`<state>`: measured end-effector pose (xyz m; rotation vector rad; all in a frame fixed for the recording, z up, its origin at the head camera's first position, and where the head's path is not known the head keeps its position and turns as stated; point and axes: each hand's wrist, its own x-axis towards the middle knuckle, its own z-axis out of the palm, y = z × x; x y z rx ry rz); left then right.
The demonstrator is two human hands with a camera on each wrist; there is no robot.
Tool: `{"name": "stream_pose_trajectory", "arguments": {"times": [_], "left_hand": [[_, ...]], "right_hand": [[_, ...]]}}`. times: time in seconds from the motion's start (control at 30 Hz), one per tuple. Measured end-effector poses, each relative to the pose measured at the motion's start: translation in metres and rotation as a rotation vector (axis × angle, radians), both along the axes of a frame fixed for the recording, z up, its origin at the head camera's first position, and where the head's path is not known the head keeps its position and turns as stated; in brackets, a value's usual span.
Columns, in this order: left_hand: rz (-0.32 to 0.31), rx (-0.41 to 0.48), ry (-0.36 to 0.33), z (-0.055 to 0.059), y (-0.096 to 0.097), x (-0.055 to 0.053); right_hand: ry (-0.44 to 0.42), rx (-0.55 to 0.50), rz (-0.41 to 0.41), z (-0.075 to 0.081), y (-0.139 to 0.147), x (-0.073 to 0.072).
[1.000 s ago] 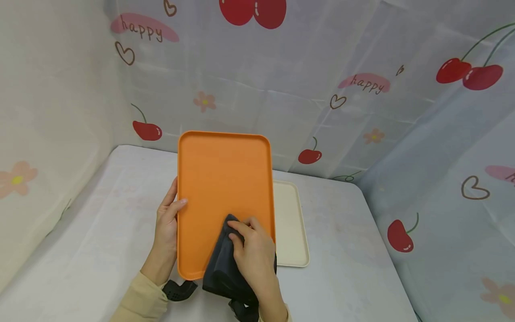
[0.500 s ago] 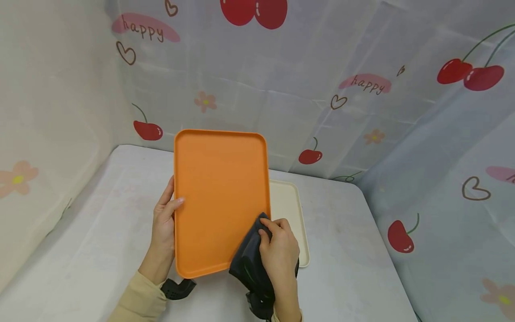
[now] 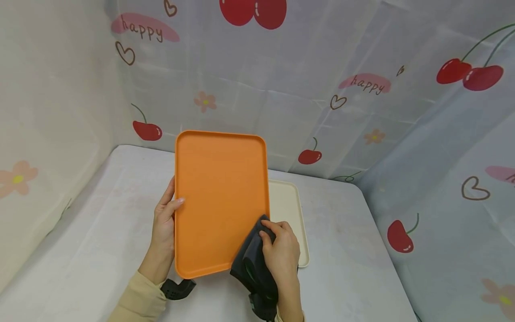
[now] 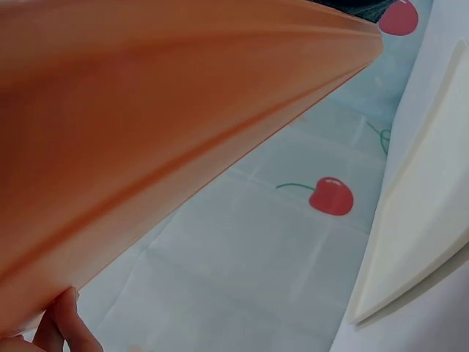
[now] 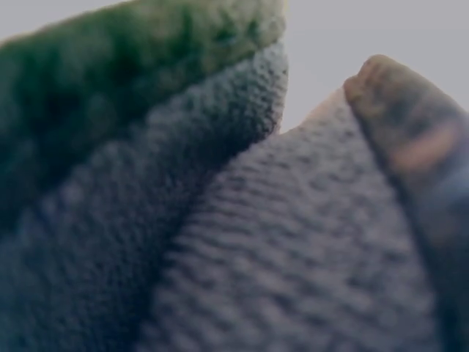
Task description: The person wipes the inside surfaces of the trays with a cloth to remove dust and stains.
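An orange rectangular tray [image 3: 221, 192] is held up, tilted toward the head camera. My left hand [image 3: 164, 223] grips its left edge, thumb on the front face and fingers behind; the left wrist view shows the tray's underside [image 4: 146, 110] with fingertips [image 4: 67, 315] at its edge. My right hand [image 3: 281, 250] pinches a folded dark grey cloth [image 3: 246, 257] against the tray's lower right corner, which the cloth covers. Close up in the right wrist view, the ribbed cloth [image 5: 293, 242] fills most of the picture.
A cream tray [image 3: 289, 214] lies on the white table [image 3: 342, 250] behind the orange tray, partly hidden by it. Printed curtains [image 3: 249, 80] with cherries and flowers enclose the table at the back and sides. Black wrist camera mounts [image 3: 178, 289] hang at the wrists.
My right hand has moved the cloth rightward from the tray's lower middle to its lower right corner, then stayed nearly still. The orange tray has shifted slightly left.
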<state>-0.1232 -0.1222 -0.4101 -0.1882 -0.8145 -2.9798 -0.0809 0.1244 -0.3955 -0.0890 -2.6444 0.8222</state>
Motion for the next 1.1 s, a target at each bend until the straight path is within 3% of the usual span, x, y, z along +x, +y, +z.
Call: {"name": "stream_pose_trajectory", "arguments": {"times": [0.47, 1.1], "left_hand": [[-0.007, -0.02, -0.016, 0.0, 0.002, 0.0], [0.05, -0.113, -0.062, -0.003, 0.008, -0.003]], "right_hand": [[0.018, -0.018, 0.035, -0.003, -0.007, 0.003], [0.041, 0.001, 0.295, 0.001, -0.057, 0.017]]}}
